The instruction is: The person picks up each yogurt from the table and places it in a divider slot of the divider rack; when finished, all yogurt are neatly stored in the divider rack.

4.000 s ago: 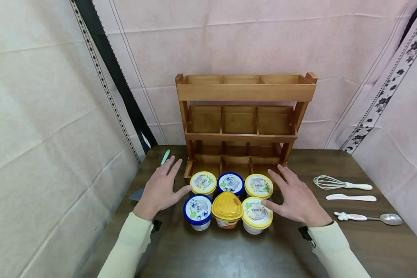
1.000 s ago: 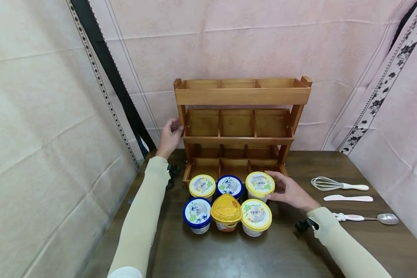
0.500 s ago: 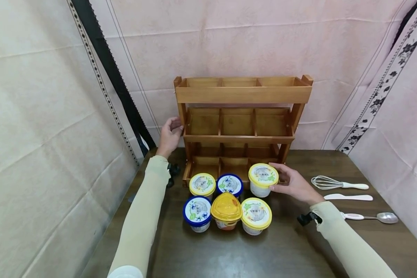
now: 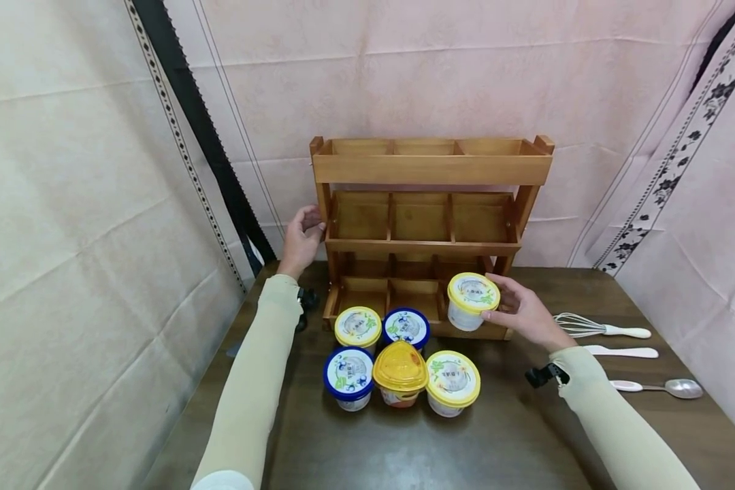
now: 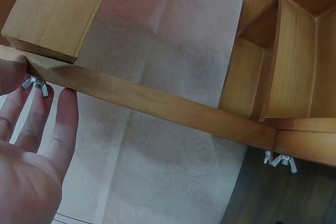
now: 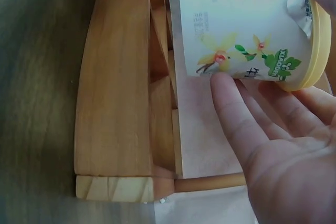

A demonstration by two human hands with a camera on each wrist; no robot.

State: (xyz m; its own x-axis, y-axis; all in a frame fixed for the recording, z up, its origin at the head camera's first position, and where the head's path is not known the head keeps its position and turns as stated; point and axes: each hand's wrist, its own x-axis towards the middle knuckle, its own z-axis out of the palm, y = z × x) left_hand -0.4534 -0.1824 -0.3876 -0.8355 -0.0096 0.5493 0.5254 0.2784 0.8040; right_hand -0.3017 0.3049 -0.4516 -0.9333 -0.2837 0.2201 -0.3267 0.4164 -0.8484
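Note:
My right hand (image 4: 523, 315) holds a white tub with a yellow lid (image 4: 474, 292), raised in front of the rack's bottom right compartment. In the right wrist view the fingers lie along the side of the tub (image 6: 247, 24) and the thumb is at its lid. My left hand (image 4: 300, 239) grips the left side post of the wooden rack (image 4: 431, 170). From the left wrist, thumb and fingers sit around the post (image 5: 152, 100) beside a wing nut. Two yellow-lidded tubs (image 4: 358, 327) (image 4: 453, 381), two blue-lidded tubs (image 4: 406, 327) (image 4: 348, 373) and a domed yellow-lidded cup (image 4: 400, 371) stand before the rack.
To the right lie a whisk (image 4: 606, 327), a white knife (image 4: 625, 351) and a spoon (image 4: 680, 388), partly behind the right arm. The rack has three tiers with divided compartments. Cloth walls (image 4: 429, 88) stand behind and beside the table (image 4: 416, 449).
My right hand took the back right yellow-lidded tub and lifted it up, rightward and toward the rack. Earlier my left hand moved from beside the tubs to the rack's post, where it stays.

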